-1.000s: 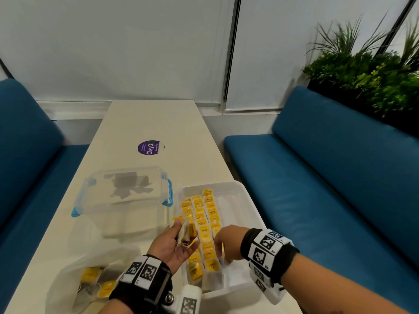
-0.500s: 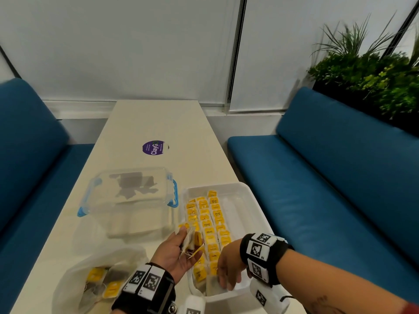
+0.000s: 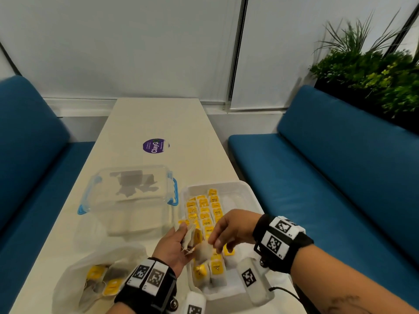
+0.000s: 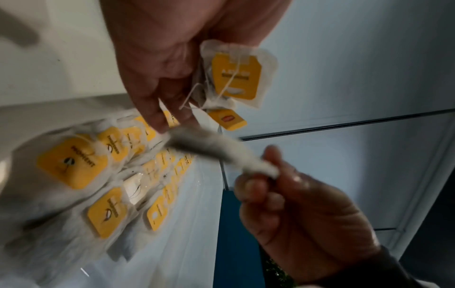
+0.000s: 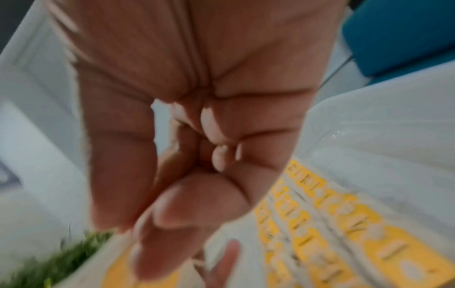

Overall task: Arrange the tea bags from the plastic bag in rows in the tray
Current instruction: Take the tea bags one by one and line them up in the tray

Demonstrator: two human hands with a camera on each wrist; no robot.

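- Half a second back the right hand (image 3: 229, 232) was low at the tray's near end; it has since risen to meet the left hand (image 3: 174, 248) and now pinches one tea bag (image 4: 221, 154) between thumb and fingertips, drawing it away.
- Left hand grasps a small bunch (image 4: 236, 76) of bags, their strings tangled between its fingers.
- Tray (image 3: 251, 200) holds rows of yellow-tagged bags down its left and middle; the right side is bare.
- Plastic bag (image 3: 74, 275), near the left wrist, has more bags inside.
- Clear box (image 3: 129, 193) sits beside the tray.
- Risk, as I judge it: the pulled bag's string may snag in the bunch and drag a second bag out, or tear the paper.
- Setting it down hastily could knock the near rows crooked, since those bags look loosely packed.
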